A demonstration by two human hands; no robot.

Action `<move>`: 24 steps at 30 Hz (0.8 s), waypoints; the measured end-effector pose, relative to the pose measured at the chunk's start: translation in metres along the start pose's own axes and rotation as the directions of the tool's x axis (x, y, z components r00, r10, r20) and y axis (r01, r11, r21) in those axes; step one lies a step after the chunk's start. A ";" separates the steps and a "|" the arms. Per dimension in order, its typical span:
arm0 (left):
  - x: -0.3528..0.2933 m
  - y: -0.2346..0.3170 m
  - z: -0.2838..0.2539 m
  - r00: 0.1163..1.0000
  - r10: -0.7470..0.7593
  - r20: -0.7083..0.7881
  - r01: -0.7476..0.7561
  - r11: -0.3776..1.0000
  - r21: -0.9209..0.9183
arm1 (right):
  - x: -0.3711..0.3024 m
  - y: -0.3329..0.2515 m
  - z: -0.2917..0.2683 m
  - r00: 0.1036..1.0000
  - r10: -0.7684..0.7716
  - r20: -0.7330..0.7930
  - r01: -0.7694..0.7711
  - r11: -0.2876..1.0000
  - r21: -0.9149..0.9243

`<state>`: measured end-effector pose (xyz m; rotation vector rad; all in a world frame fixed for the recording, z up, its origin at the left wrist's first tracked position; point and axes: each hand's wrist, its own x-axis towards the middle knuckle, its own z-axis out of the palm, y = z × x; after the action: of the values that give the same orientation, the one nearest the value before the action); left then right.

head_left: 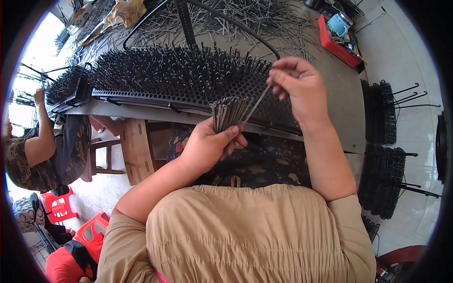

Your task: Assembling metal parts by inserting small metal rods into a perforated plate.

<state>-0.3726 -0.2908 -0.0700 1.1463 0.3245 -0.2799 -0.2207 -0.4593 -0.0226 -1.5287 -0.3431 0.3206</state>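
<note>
My left hand (212,144) is closed round a bundle of thin grey metal rods (229,114), their looped ends pointing up and away from me. In a pinch, my right hand (299,85) holds the upper end of a single metal rod (258,104), which slants down to the bundle's right side. Just beyond both hands lies a perforated black metal rack (264,89). Many dark hooked rods (165,70) stand upright in its holes. The right part of the rack shows bare holes.
Loose metal rods (264,23) are heaped across the table's far side. At the far right is a red tray (337,47) with a light blue mug (339,24). Black hooked racks (380,113) stand at right. Another person (42,151) works at left, near a wooden stool (137,151).
</note>
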 end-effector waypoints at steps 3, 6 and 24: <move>0.002 -0.003 0.000 0.999 -0.035 -0.037 0.034 0.999 -0.029 | 0.015 0.003 0.002 0.903 -0.406 -0.141 0.357 0.890 -0.283; 0.003 -0.005 0.000 0.995 -0.075 -0.061 0.073 0.997 -0.034 | 0.023 0.002 0.003 0.649 -0.760 0.007 0.599 0.506 -0.620; 0.003 -0.007 -0.004 0.997 -0.066 -0.047 0.059 0.989 -0.137 | -0.013 0.008 0.028 0.950 -0.293 0.104 0.308 0.838 -0.451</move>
<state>-0.3731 -0.2899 -0.0785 1.0119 0.4189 -0.2797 -0.2444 -0.4391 -0.0309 -1.9050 -0.7176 0.0059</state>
